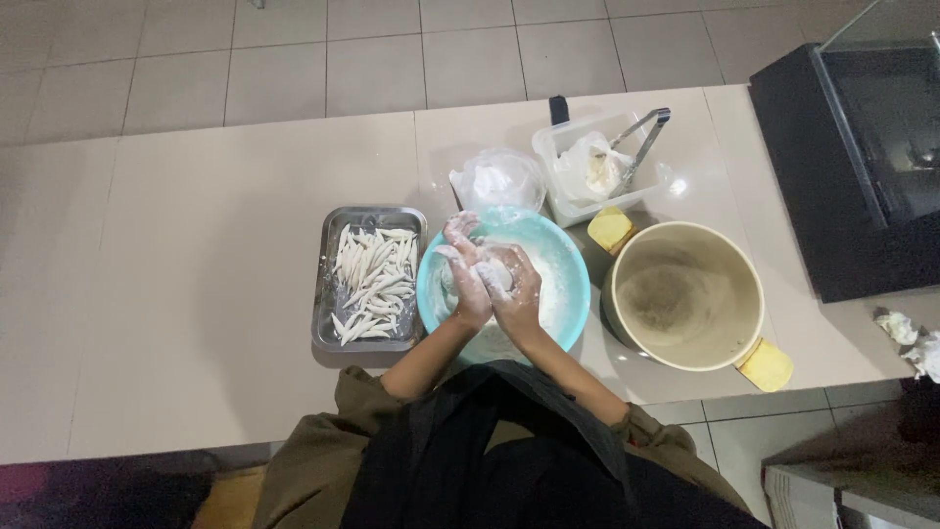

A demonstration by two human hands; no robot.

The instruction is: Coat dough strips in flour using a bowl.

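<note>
A lump of white dough (pixel 494 277) sits pressed between two floury palms, only a small pale patch of it showing. It is held just above the middle of a round turquoise bowl (pixel 568 264), dusted white with flour inside, standing upright on the beige surface (pixel 196 294).

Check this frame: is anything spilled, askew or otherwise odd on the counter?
Little stands out. Crumpled white scraps lie loose at the counter's right edge, apart from the work. Metal tongs rest tilted across the plastic container. Both hands, coated in flour, press together over the turquoise bowl; the tray sits square.
</note>
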